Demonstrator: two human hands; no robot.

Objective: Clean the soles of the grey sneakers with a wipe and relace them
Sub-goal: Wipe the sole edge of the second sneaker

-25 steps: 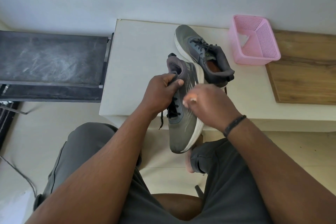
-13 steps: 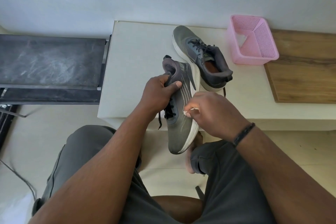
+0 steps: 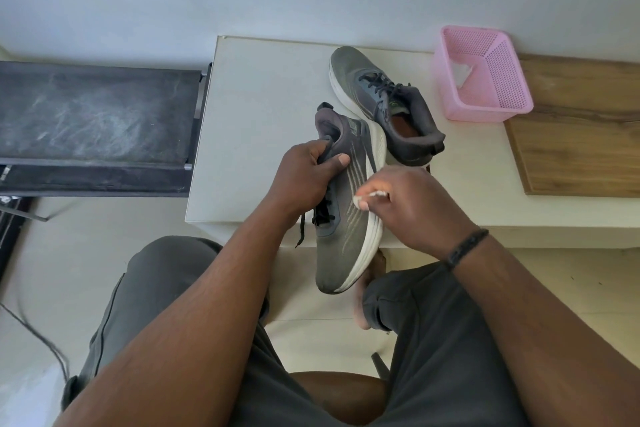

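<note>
White wipe point(image 3: 371, 196) mostly hidden, only a small scrap shows between thumb and fingers of right hand point(image 3: 415, 208), which pinches it against the white midsole edge of the held sneaker point(image 3: 346, 218). Outsole faces away to the right, not visible; cannot tell how much wipe touches it. Right fingers curl down over the sole edge, knuckles up, dark bracelet point(image 3: 465, 248) at the wrist. Left hand point(image 3: 304, 180) grips the sneaker at the collar, fingers tucked inside the opening and hidden, thumb flat on the grey upper. Held sneaker is in the air over the near table edge and the lap, tipped on its side; long axis runs near to far, toe toward the person, heel away. Black laces point(image 3: 320, 215) loose, one end hanging below the left wrist. Second grey sneaker point(image 3: 381, 97) sits on the white table point(image 3: 263, 107) just behind, sole down, toe pointing far-left, heel near-right, laces in. Pink basket point(image 3: 485, 80) to its right, something white inside, hard to make out. Wooden board point(image 3: 581, 128) cut off at right frame edge. Dark bench point(image 3: 97, 114) left of the table.
</note>
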